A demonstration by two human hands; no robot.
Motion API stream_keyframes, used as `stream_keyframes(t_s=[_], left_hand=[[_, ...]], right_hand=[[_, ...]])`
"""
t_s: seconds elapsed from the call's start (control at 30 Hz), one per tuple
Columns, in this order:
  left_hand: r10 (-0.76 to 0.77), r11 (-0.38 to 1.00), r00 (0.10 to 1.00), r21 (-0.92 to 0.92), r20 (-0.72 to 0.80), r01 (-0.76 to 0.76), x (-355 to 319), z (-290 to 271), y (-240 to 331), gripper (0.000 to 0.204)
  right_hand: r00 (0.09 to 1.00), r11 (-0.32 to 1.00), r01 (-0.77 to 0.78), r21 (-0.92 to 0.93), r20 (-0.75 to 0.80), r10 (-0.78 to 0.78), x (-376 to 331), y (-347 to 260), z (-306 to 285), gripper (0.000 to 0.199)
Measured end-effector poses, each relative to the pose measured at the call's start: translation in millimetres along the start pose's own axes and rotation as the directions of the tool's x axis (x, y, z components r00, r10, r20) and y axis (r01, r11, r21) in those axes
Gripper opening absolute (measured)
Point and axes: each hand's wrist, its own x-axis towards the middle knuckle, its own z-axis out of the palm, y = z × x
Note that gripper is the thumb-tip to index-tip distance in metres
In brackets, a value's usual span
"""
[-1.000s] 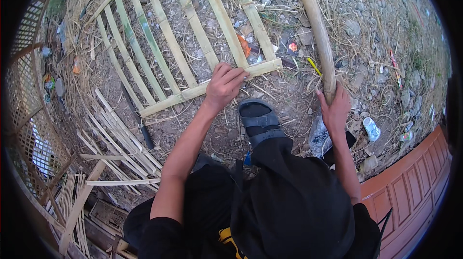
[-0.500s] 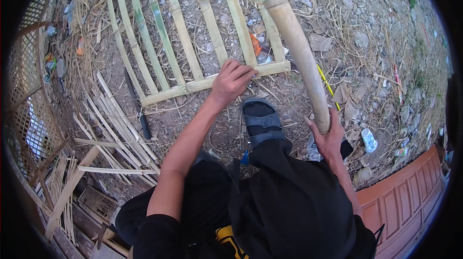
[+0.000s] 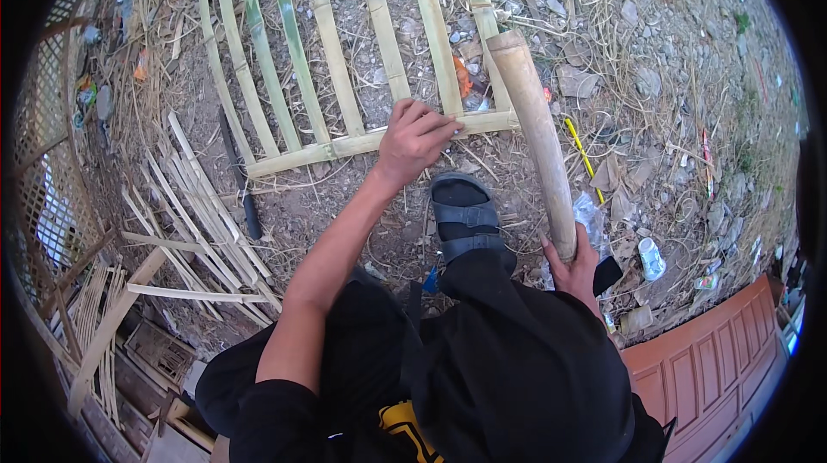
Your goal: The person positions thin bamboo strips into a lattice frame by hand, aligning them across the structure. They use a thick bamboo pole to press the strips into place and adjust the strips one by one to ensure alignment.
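A frame of pale bamboo slats (image 3: 332, 49) lies on the ground ahead, its slats meeting a cross rail (image 3: 336, 149) on the near side. My left hand (image 3: 417, 142) rests on this rail near its right end, fingers closed in a pinch by a slat joint. Whatever they hold is too small to make out. On the right, my right hand (image 3: 575, 269) is wrapped around the near end of a thick bamboo pole (image 3: 534, 144). The pole's far end overlaps the rightmost slat in view. My sandalled foot (image 3: 465, 213) stands just on the near side of the rail.
A dark-handled long knife (image 3: 250, 213) lies left of the frame, near a pile of thin bamboo strips (image 3: 202, 213). To the right are a yellow stick (image 3: 581, 153), a white cup (image 3: 652, 258) and a reddish panelled door (image 3: 715, 360). Dry litter covers the ground.
The far end of the pole has come down and slightly right, with my right hand a little lower. My left hand stays on the rail.
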Motion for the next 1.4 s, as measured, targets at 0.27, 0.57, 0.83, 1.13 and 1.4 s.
stream_keyframes(t_s=[0.27,0.57,0.83,1.13,1.4], left_hand=[[-0.018,1.000,1.000,-0.006,0.008,0.018,2,-1,1,0.030],[0.031,0.999,0.999,0.027,0.015,-0.032,1,3,-1,0.024],[0.020,0.998,1.000,0.060,-0.011,-0.019,-1,2,-1,0.028],[0.031,0.997,0.999,0.077,-0.023,-0.029,-3,1,-1,0.018],[-0.001,0.996,1.000,0.093,0.001,0.001,-3,1,0,0.031]], right_hand=[[1.000,1.000,0.004,0.024,0.030,-0.005,-3,-6,6,0.040],[0.989,0.990,0.131,-0.042,0.073,-0.128,-14,12,1,0.043],[0.976,0.966,0.181,-0.184,0.156,-0.153,-32,42,-3,0.046],[0.991,0.977,0.096,-0.191,0.113,-0.075,-42,43,1,0.041],[0.996,0.982,0.086,-0.165,-0.003,-0.088,-51,37,6,0.040]])
